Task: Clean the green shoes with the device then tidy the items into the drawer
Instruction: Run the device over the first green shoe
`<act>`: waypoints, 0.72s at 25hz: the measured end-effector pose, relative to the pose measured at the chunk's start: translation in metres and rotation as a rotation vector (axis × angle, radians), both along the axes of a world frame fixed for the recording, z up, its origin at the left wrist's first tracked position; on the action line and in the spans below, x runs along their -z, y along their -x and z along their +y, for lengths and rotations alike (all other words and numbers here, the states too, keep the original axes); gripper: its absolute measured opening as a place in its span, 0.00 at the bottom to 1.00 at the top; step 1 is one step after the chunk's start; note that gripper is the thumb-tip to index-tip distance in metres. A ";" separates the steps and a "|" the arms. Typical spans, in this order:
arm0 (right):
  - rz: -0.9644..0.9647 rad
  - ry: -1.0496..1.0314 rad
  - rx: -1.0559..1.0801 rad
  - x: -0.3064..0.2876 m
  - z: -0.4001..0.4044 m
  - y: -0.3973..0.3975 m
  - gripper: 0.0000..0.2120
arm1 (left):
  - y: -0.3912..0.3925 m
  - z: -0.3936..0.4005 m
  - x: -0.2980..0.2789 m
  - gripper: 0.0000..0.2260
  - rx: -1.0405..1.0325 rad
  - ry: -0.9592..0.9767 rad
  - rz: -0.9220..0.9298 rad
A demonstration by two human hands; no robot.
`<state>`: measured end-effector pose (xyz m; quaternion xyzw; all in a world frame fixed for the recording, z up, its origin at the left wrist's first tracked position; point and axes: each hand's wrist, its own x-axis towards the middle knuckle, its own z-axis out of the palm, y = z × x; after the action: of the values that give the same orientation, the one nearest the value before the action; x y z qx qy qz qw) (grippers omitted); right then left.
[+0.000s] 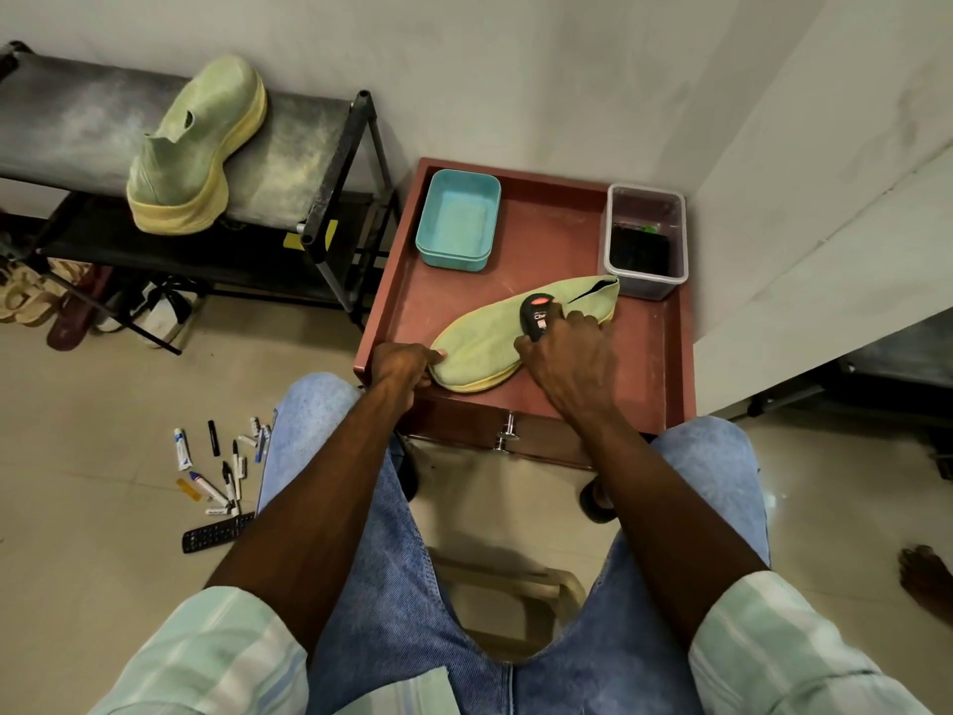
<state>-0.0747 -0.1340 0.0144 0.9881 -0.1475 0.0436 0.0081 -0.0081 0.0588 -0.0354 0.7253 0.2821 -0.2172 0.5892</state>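
The right hand (570,356) grips a black handheld device (538,314) pressed on the green shoe (508,335); its label reads partly "Cle" (the rest is hidden). The left hand (405,361) pinches the shoe's toe. The shoe lies on the red cabinet top (546,234), above the drawer (495,436). A second green shoe (198,147) sits on the rack (77,126).

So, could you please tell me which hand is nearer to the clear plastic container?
Right. The right hand rests mid-shoe, just short of the clear container; the left hand grips the shoe's far end.
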 end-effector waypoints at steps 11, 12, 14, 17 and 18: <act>0.048 -0.071 -0.077 -0.023 0.019 -0.030 0.16 | 0.003 -0.001 -0.004 0.09 -0.024 -0.037 -0.015; 0.114 -0.115 -0.131 -0.019 0.031 -0.026 0.17 | 0.003 0.000 -0.003 0.09 -0.034 -0.028 -0.017; 0.227 -0.277 -0.213 -0.012 0.051 -0.014 0.20 | 0.004 0.001 -0.002 0.11 -0.059 -0.008 -0.020; 0.166 -0.230 -0.197 -0.013 0.028 -0.007 0.20 | 0.006 0.001 -0.001 0.10 -0.049 0.010 -0.006; 0.101 -0.121 -0.122 -0.014 0.015 -0.009 0.20 | 0.006 0.001 -0.002 0.09 -0.045 0.009 -0.006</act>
<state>-0.0655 -0.1186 0.0285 0.9948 -0.0887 -0.0149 -0.0468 -0.0137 0.0598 -0.0333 0.7167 0.2955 -0.2031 0.5981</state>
